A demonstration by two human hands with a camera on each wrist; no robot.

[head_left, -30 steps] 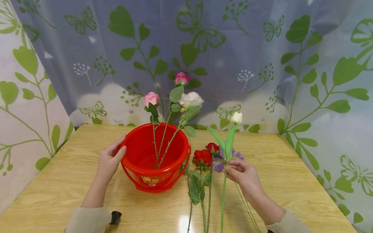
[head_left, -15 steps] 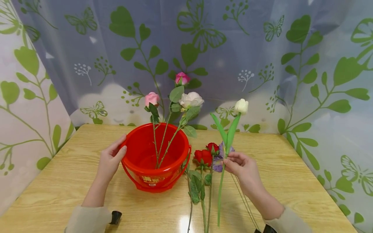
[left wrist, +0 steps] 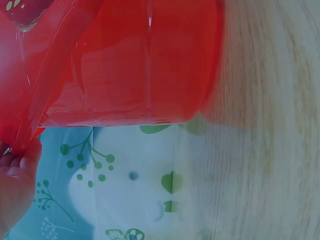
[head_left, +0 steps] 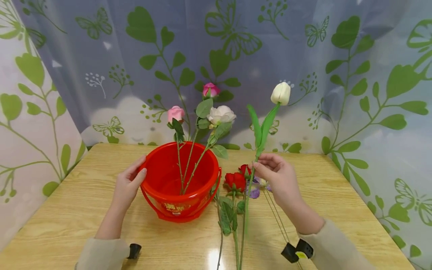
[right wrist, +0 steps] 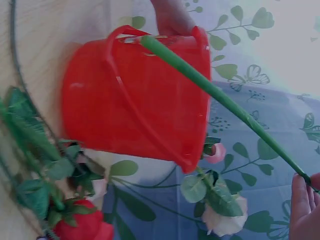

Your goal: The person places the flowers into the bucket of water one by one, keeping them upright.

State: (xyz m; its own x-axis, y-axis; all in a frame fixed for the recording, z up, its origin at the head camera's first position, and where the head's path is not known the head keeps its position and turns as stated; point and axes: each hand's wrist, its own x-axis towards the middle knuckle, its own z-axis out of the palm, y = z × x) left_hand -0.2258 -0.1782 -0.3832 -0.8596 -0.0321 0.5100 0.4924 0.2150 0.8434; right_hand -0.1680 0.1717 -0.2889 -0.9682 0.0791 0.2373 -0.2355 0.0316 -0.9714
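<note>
My left hand (head_left: 126, 185) holds the rim of a red plastic bucket (head_left: 162, 198), thumb outside and fingers partly hidden behind it. In the bucket lean a light pink rose (head_left: 176, 114), a dark pink rose (head_left: 210, 90) and a white flower (head_left: 221, 115). My right hand (head_left: 281, 180) pinches a white tulip (head_left: 281, 93) by its stem just below the green leaves, with the bloom raised. In the right wrist view the lower tulip stem (right wrist: 225, 101) slants across in front of the bucket, its cut end free in the air.
Red roses (head_left: 235, 182) lie on the wooden table (head_left: 324, 202), right of the bucket. A purple flower (head_left: 254, 192) lies beside them, partly hidden by the right hand and tulip. A patterned curtain (head_left: 263, 22) hangs behind the table.
My right hand has lifted the tulip up off the table, and the bloom has risen against the curtain. My left hand and the bucket have stayed in place.
</note>
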